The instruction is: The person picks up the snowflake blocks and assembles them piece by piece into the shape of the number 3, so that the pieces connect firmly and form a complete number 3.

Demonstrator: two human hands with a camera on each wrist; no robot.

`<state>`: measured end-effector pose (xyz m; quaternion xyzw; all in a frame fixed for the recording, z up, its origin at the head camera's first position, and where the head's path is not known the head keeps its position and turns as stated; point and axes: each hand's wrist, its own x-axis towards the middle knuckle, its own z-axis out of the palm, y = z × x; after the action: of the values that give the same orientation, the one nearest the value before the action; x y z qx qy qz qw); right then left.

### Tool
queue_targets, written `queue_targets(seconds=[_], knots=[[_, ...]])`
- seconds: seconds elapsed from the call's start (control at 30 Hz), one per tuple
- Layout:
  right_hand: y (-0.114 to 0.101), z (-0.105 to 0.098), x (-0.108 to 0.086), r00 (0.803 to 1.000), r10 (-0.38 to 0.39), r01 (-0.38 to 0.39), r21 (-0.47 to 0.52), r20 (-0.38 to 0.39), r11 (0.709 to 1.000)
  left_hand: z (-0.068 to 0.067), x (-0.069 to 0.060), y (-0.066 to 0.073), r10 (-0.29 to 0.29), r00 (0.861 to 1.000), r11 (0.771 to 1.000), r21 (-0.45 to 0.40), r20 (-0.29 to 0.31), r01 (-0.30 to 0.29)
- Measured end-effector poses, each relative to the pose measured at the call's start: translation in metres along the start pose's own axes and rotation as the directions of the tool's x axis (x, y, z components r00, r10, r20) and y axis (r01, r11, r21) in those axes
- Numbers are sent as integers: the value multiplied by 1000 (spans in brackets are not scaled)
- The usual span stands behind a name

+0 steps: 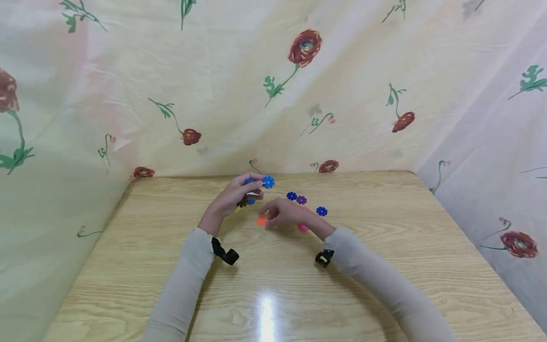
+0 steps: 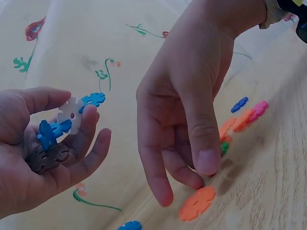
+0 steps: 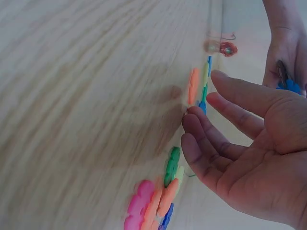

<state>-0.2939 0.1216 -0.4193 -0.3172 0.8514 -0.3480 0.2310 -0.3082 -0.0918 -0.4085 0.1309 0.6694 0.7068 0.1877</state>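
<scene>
Left hand [image 1: 232, 195] holds joined discs [image 2: 71, 116].

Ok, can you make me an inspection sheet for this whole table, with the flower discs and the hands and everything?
Surface: wood-grain tabletop, bright glare near the bottom of the head view.
Job's things: held cluster of blue, white and brown flower discs; loose ones include an orange disc, pink disc, purple disc and green disc.
Clutter: nothing seen.
Hands: left hand grips the cluster; right hand is beside the orange disc, contact unclear.
Cables: nothing seen.
Surroundings: flower-printed cloth behind and at both sides.
</scene>
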Motion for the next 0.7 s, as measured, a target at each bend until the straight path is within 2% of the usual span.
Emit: queue_targets(seconds=[0.2,0.37,0.53,0.7], knots=[[-1,5,7,1000,-24,25,-95,8,995,0,-2,2,-13,999,1000,24,32,13],[0,10,11,1000,-15,14,-155,-10,988,-1,-3,2,-3,997,999,36,76,1],[-3,12,10,999,-2,-5,-186,-38,982,-1,-4,3,7,993,1000,29,118,-11],[-2,12,9,998,6,-16,-184,-59,983,-1,-3,3,8,992,1000,28,123,-12]])
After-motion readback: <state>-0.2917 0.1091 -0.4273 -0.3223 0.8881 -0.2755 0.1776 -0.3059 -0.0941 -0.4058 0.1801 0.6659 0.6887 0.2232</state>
